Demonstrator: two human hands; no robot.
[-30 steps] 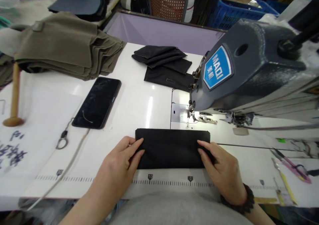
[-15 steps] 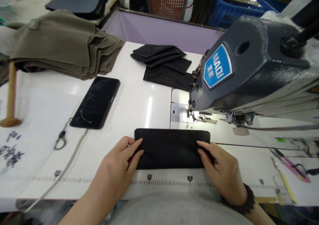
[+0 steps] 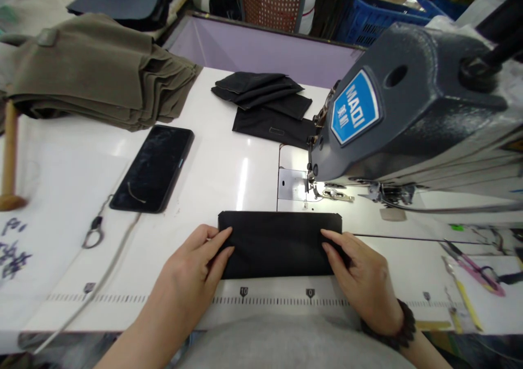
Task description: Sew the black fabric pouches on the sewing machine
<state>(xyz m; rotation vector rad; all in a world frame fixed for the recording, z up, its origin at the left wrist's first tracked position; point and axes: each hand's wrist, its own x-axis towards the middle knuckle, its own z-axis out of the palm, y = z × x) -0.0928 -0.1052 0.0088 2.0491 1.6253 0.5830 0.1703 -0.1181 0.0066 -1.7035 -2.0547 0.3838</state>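
Note:
A flat, folded black fabric piece point(image 3: 278, 245) lies at the front of the white sewing table point(image 3: 212, 178), its long side parallel to the printed ruler. My left hand point(image 3: 196, 271) pinches its left end between thumb and fingers. At the right end, my right hand point(image 3: 362, 276), with a dark bead bracelet on the wrist, grips the fabric the same way. Just beyond the fabric is the sewing machine point(image 3: 392, 96), its needle area lit. More black fabric pieces point(image 3: 265, 96) are piled behind the needle plate.
A black phone point(image 3: 153, 167) and a cord with a metal ring lie left of centre. Stacked olive fabric point(image 3: 90, 69) and a wooden-handled tool point(image 3: 10, 156) are further left. Pink-handled scissors point(image 3: 474, 268) lie at the right. A blue crate point(image 3: 376, 20) stands behind.
The view has shifted slightly, moving the table items a little to the left in the picture. Both hands keep the same hold on the black fabric.

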